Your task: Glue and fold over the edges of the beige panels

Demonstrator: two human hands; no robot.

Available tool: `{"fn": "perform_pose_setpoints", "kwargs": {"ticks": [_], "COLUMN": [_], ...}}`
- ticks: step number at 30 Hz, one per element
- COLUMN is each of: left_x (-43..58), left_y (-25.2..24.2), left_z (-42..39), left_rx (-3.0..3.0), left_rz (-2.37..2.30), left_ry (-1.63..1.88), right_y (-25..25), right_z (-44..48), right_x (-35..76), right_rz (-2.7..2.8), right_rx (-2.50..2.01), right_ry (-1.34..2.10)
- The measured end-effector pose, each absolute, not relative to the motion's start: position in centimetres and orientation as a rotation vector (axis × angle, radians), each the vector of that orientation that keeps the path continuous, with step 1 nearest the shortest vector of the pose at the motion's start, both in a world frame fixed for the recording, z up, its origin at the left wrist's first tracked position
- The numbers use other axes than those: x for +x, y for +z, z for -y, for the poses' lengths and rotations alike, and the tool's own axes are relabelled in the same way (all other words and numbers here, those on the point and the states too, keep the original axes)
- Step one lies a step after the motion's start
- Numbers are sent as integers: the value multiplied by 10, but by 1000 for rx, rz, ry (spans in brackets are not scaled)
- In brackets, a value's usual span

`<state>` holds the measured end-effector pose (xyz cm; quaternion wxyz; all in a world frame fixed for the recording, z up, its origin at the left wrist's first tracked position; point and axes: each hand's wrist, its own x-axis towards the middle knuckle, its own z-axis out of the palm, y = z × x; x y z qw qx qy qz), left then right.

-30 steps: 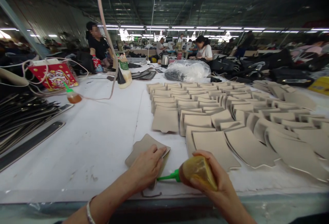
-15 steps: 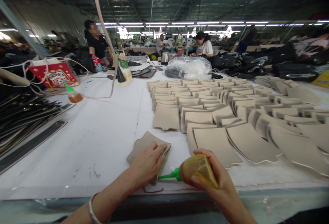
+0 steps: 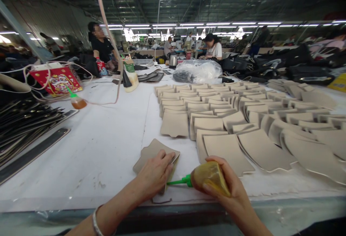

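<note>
My left hand (image 3: 156,169) grips a beige folded piece (image 3: 151,152) near the table's front edge, its fingers over the right side. My right hand (image 3: 229,182) is wrapped round a yellowish glue bottle (image 3: 209,178), tipped sideways to the left. The bottle's green nozzle (image 3: 180,181) points at the open edge of the beige piece, its tip by the lower right side. Just behind and to the right stand rows of similar beige pieces (image 3: 227,149).
At left lie a stack of dark strips (image 3: 24,127), a second glue bottle (image 3: 78,101) and a red box (image 3: 56,79). A cable (image 3: 119,59) hangs down to the white table (image 3: 108,138). Behind are a plastic bag (image 3: 198,70), a kettle (image 3: 173,61) and several people.
The glue bottle in my right hand has shifted slightly, its nozzle tip a little higher along the edge of the beige piece. My left hand is nearly unmoved.
</note>
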<state>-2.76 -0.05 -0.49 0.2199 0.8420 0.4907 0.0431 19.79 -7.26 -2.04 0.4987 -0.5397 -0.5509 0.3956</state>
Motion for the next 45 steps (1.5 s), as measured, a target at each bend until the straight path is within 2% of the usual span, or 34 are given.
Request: {"fn": "perform_pose_setpoints", "kwargs": {"ticks": [4, 10, 17, 24, 30, 37, 45], "left_x": [-27, -26, -26, -24, -23, -24, -23], "left_y": [-4, -6, -7, -9, -10, -12, -11], "left_z": [0, 1, -1, -2, -3, -4, -3], "left_rx": [2337, 2328, 2328, 2285, 2256, 2224, 2200], "left_rz": [-1360, -1350, -1339, -1329, -1322, -1315, -1323], "left_ry": [113, 112, 81, 54, 65, 101, 95], "right_y": [-17, -23, -22, -26, -27, -27, -33], "right_z": [72, 76, 55, 56, 39, 48, 46], "right_x": [198, 195, 210, 212, 218, 217, 219], "right_rz": [1323, 1360, 1373, 1388, 1423, 1436, 1529], "right_rx": [-1354, -1287, -1323, -1246, -1246, -1270, -1252], "right_ry": [809, 978, 695, 907, 628, 711, 453]}}
